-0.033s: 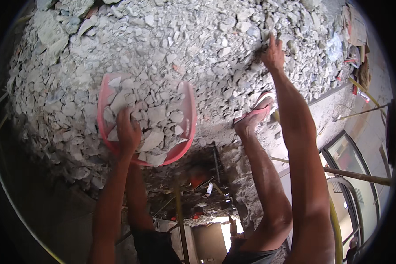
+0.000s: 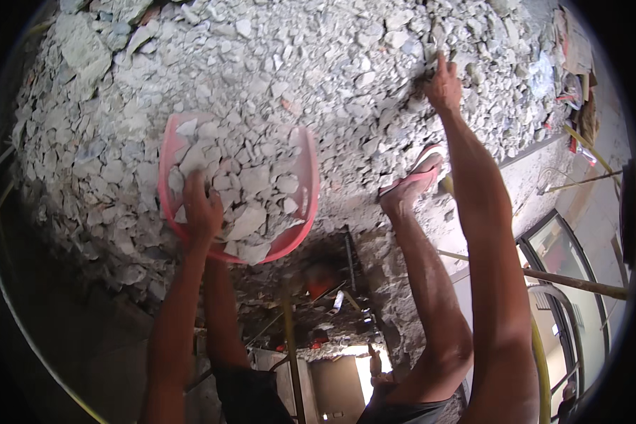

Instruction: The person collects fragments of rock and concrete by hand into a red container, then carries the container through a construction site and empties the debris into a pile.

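Note:
A pink plastic scoop-shaped basket (image 2: 311, 201) lies on the rubble, filled with grey broken stones (image 2: 251, 180). My left hand (image 2: 203, 212) reaches over its near left rim, fingers stretched and a little apart on the stones inside. My right hand (image 2: 444, 90) is farther out to the right, low over the rubble heap (image 2: 360, 85). Its index finger points forward, and the other fingers look curled. Whatever they close on is hidden against the grey stones.
My foot in a pink-strapped sandal (image 2: 420, 177) stands on the rubble between basket and right arm. Large concrete chunks (image 2: 81, 56) lie at far left. Poles (image 2: 572, 281) and a framed glass panel (image 2: 565, 247) are at right. A dark debris-strewn hollow (image 2: 318, 283) lies below the basket.
The whole view has shifted very slightly. My left fingers look a little more spread over the stones; the basket and right hand stay nearly in place.

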The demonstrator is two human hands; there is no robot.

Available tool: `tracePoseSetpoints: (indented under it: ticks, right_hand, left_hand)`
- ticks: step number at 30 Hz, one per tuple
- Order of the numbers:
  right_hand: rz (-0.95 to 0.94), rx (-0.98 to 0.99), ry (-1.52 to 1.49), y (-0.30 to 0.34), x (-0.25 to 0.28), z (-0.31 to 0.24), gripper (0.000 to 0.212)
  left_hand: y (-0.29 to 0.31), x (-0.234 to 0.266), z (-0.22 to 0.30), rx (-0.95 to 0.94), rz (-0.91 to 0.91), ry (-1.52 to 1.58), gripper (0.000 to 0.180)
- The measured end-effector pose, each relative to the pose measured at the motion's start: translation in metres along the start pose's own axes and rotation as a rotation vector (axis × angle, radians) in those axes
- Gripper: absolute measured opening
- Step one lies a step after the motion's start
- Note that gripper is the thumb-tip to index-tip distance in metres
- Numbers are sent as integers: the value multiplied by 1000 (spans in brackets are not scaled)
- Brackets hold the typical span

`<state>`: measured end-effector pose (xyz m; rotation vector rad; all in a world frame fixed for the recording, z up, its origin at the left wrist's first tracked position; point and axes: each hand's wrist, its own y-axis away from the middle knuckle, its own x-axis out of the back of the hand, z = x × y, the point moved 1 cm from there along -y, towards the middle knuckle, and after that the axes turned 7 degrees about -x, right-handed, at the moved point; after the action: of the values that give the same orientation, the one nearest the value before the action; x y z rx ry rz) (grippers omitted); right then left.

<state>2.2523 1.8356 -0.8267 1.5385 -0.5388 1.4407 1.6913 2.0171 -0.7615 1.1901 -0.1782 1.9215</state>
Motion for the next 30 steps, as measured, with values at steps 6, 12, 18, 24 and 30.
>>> tracePoseSetpoints:
  ticks: [6, 12, 18, 24, 30]
  right_hand:
    - [125, 161, -8, 12, -6, 5, 68]
    - [27, 91, 52, -10, 11, 1, 71]
    - [38, 175, -44, 2, 4, -23, 60]
    - [-58, 109, -91, 11, 11, -33, 61]
    - [-86, -22, 58, 21, 11, -36, 62]
  left_hand:
    - [19, 60, -70, 97, -3, -55, 45]
    - [40, 73, -102, 186, -47, 13, 39]
    - [80, 81, -146, 309, -79, 56, 35]
    - [100, 72, -126, 399, -80, 48, 34]
    - [121, 79, -137, 364, -76, 138, 35]
